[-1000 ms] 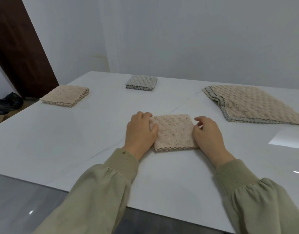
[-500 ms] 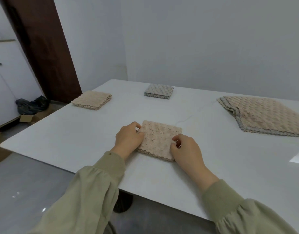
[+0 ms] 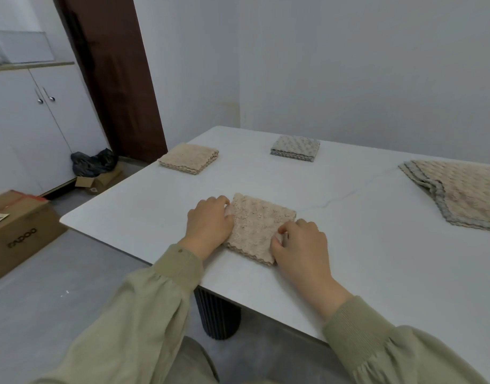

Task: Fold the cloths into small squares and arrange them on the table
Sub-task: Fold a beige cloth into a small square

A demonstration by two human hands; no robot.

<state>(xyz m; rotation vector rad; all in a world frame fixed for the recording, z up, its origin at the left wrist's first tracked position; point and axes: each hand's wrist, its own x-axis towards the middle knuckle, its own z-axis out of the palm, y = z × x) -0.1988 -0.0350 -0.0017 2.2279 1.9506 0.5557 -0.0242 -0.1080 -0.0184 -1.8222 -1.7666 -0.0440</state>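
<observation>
A beige cloth folded into a small square [image 3: 259, 224] lies near the front edge of the white table [image 3: 376, 261]. My left hand [image 3: 209, 224] grips its left edge with curled fingers. My right hand [image 3: 300, 249] pinches its near right corner. A second folded beige square [image 3: 188, 158] rests at the far left of the table. A folded grey square [image 3: 295, 149] sits at the back middle. A pile of unfolded beige and grey cloths [image 3: 460, 194] lies at the right.
The table's left edge and near left corner [image 3: 65, 218] are close to my left arm. On the floor to the left stand cardboard boxes [image 3: 19, 231] and a black bag [image 3: 92, 162]. A white cabinet [image 3: 30, 120] and a dark door [image 3: 113, 73] are behind.
My view has swung left and back, so the floor and cabinet show. Both hands stay on the folded cloth; my right hand has slid from its right edge to the near right corner.
</observation>
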